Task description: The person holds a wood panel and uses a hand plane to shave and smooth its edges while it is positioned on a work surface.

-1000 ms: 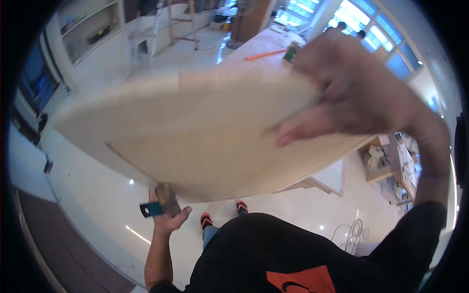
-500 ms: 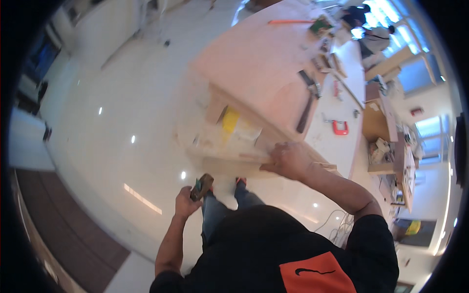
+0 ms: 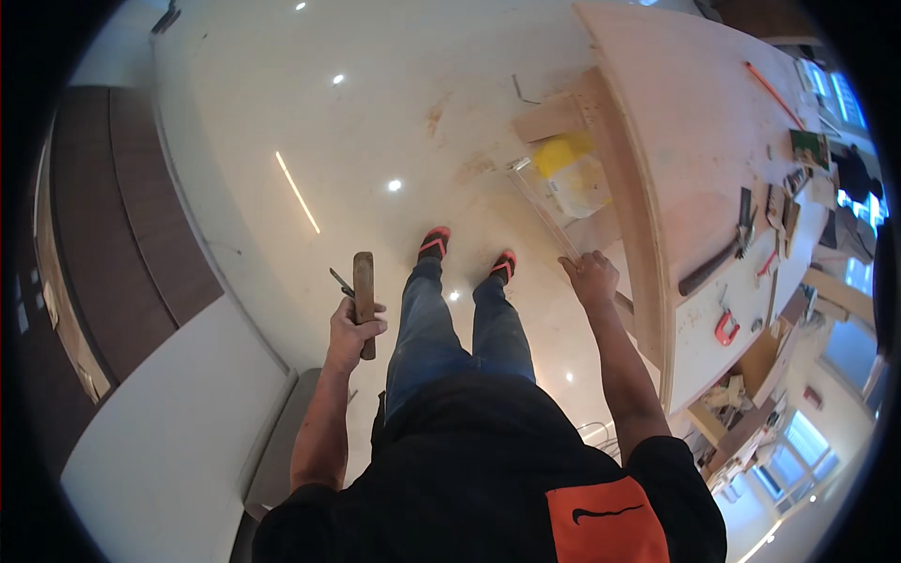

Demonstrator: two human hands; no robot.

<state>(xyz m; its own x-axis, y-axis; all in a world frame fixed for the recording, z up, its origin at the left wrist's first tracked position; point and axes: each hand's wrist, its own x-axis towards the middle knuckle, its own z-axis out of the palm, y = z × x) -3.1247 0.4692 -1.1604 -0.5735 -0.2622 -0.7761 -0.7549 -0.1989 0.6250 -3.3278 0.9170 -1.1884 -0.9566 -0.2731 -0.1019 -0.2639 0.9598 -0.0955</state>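
A small wooden hand plane [image 3: 364, 296] stands upright in my left hand [image 3: 349, 333]; its thin blade juts out on the left side. My fingers are wrapped round its body, over the floor left of my legs. On the other side, my right hand [image 3: 595, 279] is closed on the near end of a long thin strip [image 3: 546, 214]. That strip slants away over the floor beside the workbench [image 3: 699, 122], and its far end is near a yellow and clear bag [image 3: 571, 169]. The bench edge is just right of this hand.
On the bench lie a hammer [image 3: 710, 267], a red clamp [image 3: 726, 327], an orange stick [image 3: 773, 94] and several other tools. A grey seat [image 3: 282, 441] and a white panel [image 3: 178, 422] stand at the left. My shoes [image 3: 434, 243] are on the glossy floor [image 3: 282, 113].
My view has swung left, so the bench now appears farther right. My right hand has moved off the bench's edge to beside it. The plane has turned from tilted to upright.
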